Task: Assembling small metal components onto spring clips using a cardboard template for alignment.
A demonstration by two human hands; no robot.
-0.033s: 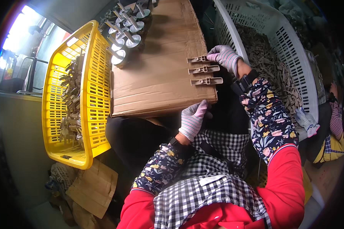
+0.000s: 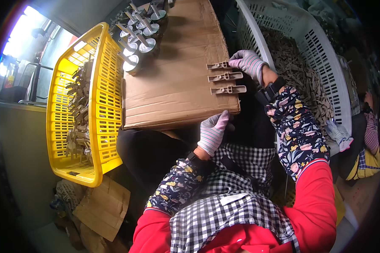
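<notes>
Three tan plastic clip-like parts lie in a row at the right edge of a brown cardboard sheet (image 2: 177,97). My right hand (image 2: 250,64), in a striped knit glove, pinches the outer end of the farthest plastic part (image 2: 218,65). Nearer to me are the middle plastic part (image 2: 225,76) and the nearest one (image 2: 228,90), both untouched. Just off the cardboard's near edge is my left hand (image 2: 212,133), gloved too, with its thumb pressed toward curled fingers. Whatever those fingers may hold is hidden.
Several metal discs with upright rods (image 2: 147,44) stand at the cardboard's far left. A yellow basket (image 2: 107,97) of similar tan parts is on the left. On the right, a white basket (image 2: 321,55) holds many tan pieces. A loose glove (image 2: 338,134) hangs by its near corner.
</notes>
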